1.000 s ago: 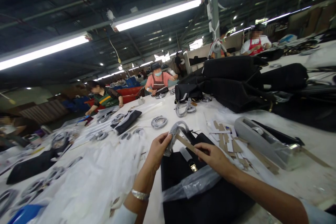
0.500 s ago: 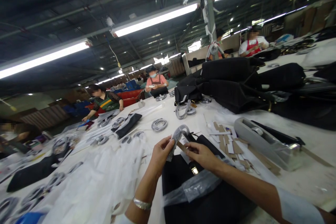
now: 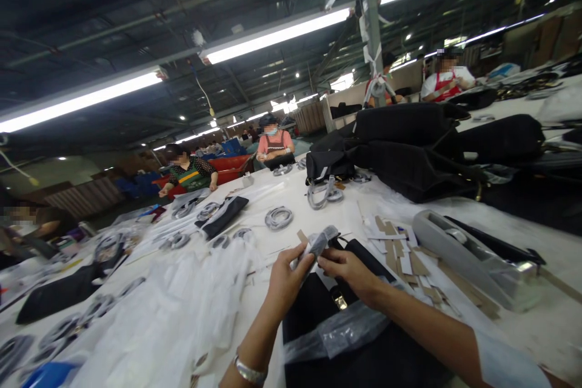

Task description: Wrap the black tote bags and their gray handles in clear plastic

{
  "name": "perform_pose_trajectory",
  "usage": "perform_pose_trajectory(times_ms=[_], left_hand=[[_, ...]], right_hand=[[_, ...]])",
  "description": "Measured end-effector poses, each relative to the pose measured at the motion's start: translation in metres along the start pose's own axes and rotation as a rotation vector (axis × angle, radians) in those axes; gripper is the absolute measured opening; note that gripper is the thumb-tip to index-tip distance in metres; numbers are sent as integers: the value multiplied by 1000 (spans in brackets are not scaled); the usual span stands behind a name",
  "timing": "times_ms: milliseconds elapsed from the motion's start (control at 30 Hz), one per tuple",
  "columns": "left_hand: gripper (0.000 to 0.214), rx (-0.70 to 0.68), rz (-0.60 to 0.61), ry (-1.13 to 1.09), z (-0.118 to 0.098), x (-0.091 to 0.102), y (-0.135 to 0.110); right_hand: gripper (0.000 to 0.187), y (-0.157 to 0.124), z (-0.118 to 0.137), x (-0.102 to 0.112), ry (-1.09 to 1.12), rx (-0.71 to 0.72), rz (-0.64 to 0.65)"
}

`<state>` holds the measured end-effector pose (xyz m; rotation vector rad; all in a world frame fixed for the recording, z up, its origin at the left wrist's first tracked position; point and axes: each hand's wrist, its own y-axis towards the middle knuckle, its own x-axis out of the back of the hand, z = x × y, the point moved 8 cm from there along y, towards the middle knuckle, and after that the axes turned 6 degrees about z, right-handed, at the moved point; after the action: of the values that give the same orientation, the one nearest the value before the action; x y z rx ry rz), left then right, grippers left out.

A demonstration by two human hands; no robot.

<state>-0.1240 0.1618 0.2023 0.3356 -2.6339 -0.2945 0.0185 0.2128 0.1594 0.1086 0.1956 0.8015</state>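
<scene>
In front of me on the table lies a black bag [image 3: 318,321] with a gold-coloured clasp [image 3: 339,301] and a clear plastic wrap [image 3: 345,330] across its front. Its handle [image 3: 324,240], covered in grey plastic film, arches up between my hands. My left hand [image 3: 291,267] is closed, gripping the handle from the left. A short brown strip [image 3: 302,236] sticks out above its fingers. My right hand [image 3: 348,270] pinches at the handle's right side, thumb and fingers pressed together. Whether it still holds part of the strip is hidden.
To the right stands a grey tape dispenser [image 3: 473,260], beside scattered brown and white strips [image 3: 400,248]. Black bags [image 3: 409,145] are piled behind. White plastic sheets [image 3: 173,309] spread at left, and a wrapped strap coil [image 3: 279,217] lies ahead. Several people work at tables farther off.
The brown strip, earlier stretched between the handle and my right fingers, now pokes out on the handle's left side. My right hand has moved in close against the handle.
</scene>
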Motion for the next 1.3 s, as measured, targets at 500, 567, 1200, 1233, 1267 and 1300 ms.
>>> perform_pose_trajectory(times_ms=[500, 567, 1200, 1233, 1267, 1300], left_hand=[[75, -54, -73, -185, 7, -4, -13], [98, -14, -84, -339, 14, -8, -13], [20, -17, -194, -351, 18, -15, -28], [19, -20, -202, -344, 18, -15, -29], [18, -18, -213, -334, 19, -15, -30], [16, -15, -227, -319, 18, -15, -31]], right_hand=[[52, -3, -4, -8, 58, -15, -49], [51, -2, -5, -9, 59, -23, -33], [38, -8, -23, -20, 251, -27, -164], [39, -8, -26, -20, 243, -15, -181], [40, -8, -28, -20, 229, -6, -195], [41, -7, -30, -20, 212, 3, -210]])
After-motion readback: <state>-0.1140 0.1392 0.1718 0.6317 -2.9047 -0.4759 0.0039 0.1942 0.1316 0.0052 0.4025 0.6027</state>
